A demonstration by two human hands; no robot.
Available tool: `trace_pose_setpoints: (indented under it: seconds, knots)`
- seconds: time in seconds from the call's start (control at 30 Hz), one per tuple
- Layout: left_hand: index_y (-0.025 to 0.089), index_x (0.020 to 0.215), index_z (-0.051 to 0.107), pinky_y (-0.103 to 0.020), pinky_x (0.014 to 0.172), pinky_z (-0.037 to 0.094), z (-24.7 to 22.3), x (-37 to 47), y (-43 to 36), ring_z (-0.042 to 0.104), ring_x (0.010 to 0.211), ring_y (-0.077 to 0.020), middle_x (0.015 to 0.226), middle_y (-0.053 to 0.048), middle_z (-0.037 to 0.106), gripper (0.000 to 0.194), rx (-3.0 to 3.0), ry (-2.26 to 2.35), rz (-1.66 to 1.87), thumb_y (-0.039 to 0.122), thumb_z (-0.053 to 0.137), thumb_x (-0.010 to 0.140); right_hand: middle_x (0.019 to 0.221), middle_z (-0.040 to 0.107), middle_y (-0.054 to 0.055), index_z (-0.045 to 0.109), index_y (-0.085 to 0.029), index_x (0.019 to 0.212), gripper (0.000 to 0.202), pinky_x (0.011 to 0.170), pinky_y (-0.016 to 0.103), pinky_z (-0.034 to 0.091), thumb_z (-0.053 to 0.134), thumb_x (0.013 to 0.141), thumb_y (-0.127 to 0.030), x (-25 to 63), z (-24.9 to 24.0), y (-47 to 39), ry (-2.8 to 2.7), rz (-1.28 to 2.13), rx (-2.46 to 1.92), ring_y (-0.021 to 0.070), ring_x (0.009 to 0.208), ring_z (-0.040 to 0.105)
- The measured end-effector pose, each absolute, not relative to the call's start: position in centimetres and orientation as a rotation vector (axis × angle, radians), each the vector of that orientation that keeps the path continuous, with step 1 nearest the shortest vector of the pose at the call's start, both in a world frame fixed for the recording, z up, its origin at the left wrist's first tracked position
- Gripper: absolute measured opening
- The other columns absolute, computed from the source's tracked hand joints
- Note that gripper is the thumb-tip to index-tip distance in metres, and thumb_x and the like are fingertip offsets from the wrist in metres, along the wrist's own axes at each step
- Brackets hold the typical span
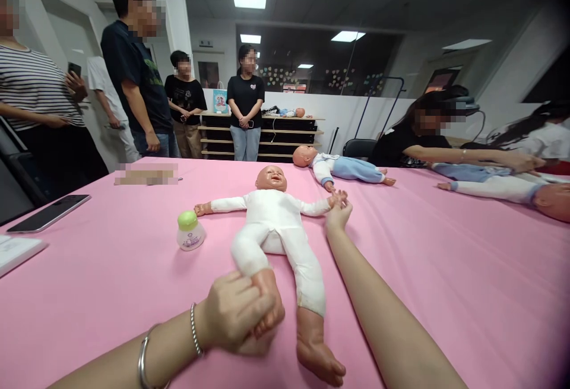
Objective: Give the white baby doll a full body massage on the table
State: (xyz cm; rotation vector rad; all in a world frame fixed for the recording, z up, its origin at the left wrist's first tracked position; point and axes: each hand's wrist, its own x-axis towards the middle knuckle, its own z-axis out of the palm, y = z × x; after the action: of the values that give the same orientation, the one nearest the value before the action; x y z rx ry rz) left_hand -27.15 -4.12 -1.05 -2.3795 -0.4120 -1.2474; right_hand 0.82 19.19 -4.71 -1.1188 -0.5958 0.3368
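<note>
Nearest the viewer, the left hand, with two silver bangles on its wrist, was curled over the doll's near foot on the left side of the view; its fingers were clamped on that foot. The doll lay on its back on the pink table, in a white suit, its feet toward the viewer and its head away. Its other foot lay on the cloth, untouched.

Farther up, the right hand was at the doll's hand on the right side of the view, its fingers closed on it. Beside the doll's opposite arm stood an upright jar with a green lid. A phone lay well to the left, near a white object cut off by the frame.

Beyond the doll's head, a second doll in white and blue lay face up near the far edge. At the right, a third doll lay before a person in black, whose arm reached over it; another person in white was beyond. Across the room, several people stood, and a slatted shelf held another doll and a blue-and-white bag.
</note>
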Motion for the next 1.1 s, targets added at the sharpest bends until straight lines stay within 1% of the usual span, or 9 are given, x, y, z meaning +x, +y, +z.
trace_pose_setpoints:
  seconds: [0.07, 0.13, 0.27, 0.4, 0.57, 0.7, 0.87, 0.97, 1.1]
  knots:
    - [0.017, 0.073, 0.050, -0.028, 0.042, 0.025, -1.5, -26.6, -4.6, 0.035, 0.043, -0.0120, 0.048, 0.003, 0.042, 0.009, -2.516, -0.254, -1.167, 0.022, 0.042, 0.074, 0.121, 0.054, 0.019, 0.047, -0.008, 0.111, 0.037, 0.096, 0.036, 0.043, 0.039, 0.084, -0.032, 2.3, -5.9, 20.0, -0.510, 0.378, -1.157, 0.0184, 0.111, 0.055]
    - [0.019, 0.065, 0.047, -0.028, 0.042, 0.027, -2.0, -26.1, -4.8, 0.035, 0.043, -0.0113, 0.048, 0.002, 0.041, 0.012, -2.607, -0.146, -1.075, 0.023, 0.043, 0.075, 0.124, 0.052, 0.019, 0.049, -0.008, 0.108, 0.037, 0.098, 0.035, 0.042, 0.036, 0.085, -0.034, 3.0, -6.6, 20.5, -0.476, 0.377, -1.177, 0.0183, 0.116, 0.052]
    - [0.018, 0.063, 0.047, -0.027, 0.043, 0.029, -2.4, -25.7, -4.7, 0.036, 0.043, -0.0104, 0.049, 0.002, 0.043, 0.016, -2.650, -0.146, -1.040, 0.026, 0.045, 0.076, 0.124, 0.052, 0.020, 0.050, -0.008, 0.109, 0.035, 0.101, 0.036, 0.038, 0.032, 0.086, -0.029, 3.0, -6.6, 20.2, -0.452, 0.354, -1.182, 0.0189, 0.119, 0.049]
    - [0.016, 0.077, 0.051, -0.027, 0.041, 0.026, -1.4, -26.3, -4.7, 0.038, 0.043, -0.0114, 0.048, 0.002, 0.046, 0.014, -2.491, -0.267, -1.236, 0.026, 0.042, 0.079, 0.127, 0.050, 0.019, 0.040, -0.008, 0.120, 0.040, 0.100, 0.035, 0.040, 0.037, 0.084, -0.027, 1.9, -5.3, 19.2, -0.467, 0.325, -1.154, 0.0177, 0.117, 0.051]
    - [0.014, 0.103, 0.047, -0.024, 0.044, 0.033, -0.1, -27.7, -4.3, 0.043, 0.044, -0.0111, 0.050, 0.004, 0.048, 0.022, -2.234, -0.528, -1.474, 0.027, 0.036, 0.088, 0.118, 0.058, 0.013, 0.051, -0.013, 0.112, 0.042, 0.094, 0.036, 0.044, 0.056, 0.074, -0.030, -2.3, -0.5, 17.2, -0.853, 0.270, -0.962, 0.0194, 0.104, 0.058]
    - [0.015, 0.108, 0.047, -0.022, 0.049, 0.038, -0.4, -28.2, -3.0, 0.048, 0.053, -0.0110, 0.061, 0.000, 0.052, 0.024, -2.221, -0.719, -1.586, 0.028, 0.037, 0.090, 0.104, 0.065, 0.008, 0.060, -0.017, 0.103, 0.031, 0.086, 0.036, 0.047, 0.058, 0.074, -0.026, -6.9, 2.5, 15.7, -1.394, 0.289, -0.854, 0.0195, 0.092, 0.061]
    - [0.019, 0.114, 0.048, -0.021, 0.056, 0.045, -1.0, -28.3, -0.7, 0.054, 0.064, -0.0102, 0.080, -0.002, 0.059, 0.025, -2.318, -1.159, -1.642, 0.023, 0.039, 0.091, 0.096, 0.068, 0.005, 0.068, -0.023, 0.092, 0.020, 0.087, 0.038, 0.045, 0.053, 0.081, -0.019, -9.8, 1.6, 14.9, -2.094, 0.157, -0.836, 0.0207, 0.093, 0.061]
    - [0.020, 0.116, 0.048, -0.023, 0.062, 0.047, -1.3, -28.4, 0.5, 0.057, 0.072, -0.0110, 0.092, -0.003, 0.062, 0.027, -2.361, -1.369, -1.626, 0.024, 0.037, 0.092, 0.099, 0.068, 0.007, 0.069, -0.022, 0.091, 0.021, 0.089, 0.039, 0.044, 0.050, 0.083, -0.018, -10.1, 0.9, 14.9, -2.173, 0.098, -0.861, 0.0223, 0.097, 0.060]
    - [0.020, 0.114, 0.048, -0.022, 0.056, 0.046, -1.4, -28.6, 0.6, 0.055, 0.065, -0.0104, 0.085, -0.002, 0.061, 0.025, -2.372, -1.300, -1.590, 0.023, 0.038, 0.090, 0.104, 0.067, 0.005, 0.068, -0.023, 0.096, 0.024, 0.092, 0.039, 0.042, 0.051, 0.082, -0.017, -9.9, 0.6, 15.3, -2.120, 0.131, -0.876, 0.0221, 0.102, 0.058]
